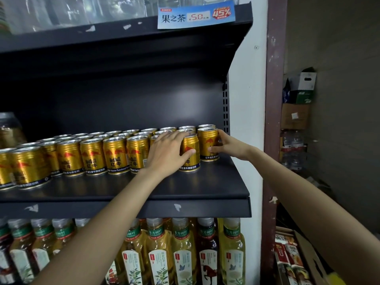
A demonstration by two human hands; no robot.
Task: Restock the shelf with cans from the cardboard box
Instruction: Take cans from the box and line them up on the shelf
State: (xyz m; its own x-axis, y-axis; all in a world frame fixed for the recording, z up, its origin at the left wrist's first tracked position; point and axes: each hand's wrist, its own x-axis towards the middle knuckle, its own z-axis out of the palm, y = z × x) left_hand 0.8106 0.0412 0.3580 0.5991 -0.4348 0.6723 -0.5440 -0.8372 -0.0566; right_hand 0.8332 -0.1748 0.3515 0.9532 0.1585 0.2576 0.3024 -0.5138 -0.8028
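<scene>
Rows of gold cans (115,153) stand on the dark metal shelf (185,188), reaching from the left edge to the right end. My left hand (168,150) wraps around one gold can (190,155) in the front row, with the thumb across its front. My right hand (225,144) grips the last gold can (207,144) at the far right, beside the shelf's perforated upright. Both cans stand upright on the shelf. A cardboard box (308,256) lies on the floor at the lower right, partly cut off by the frame.
Tea bottles (183,254) fill the shelf below. The upper shelf carries clear bottles and a blue price tag (195,15). A white pillar (246,99) and a brown post bound the shelf on the right. Stacked boxes (298,103) and water bottles stand further right.
</scene>
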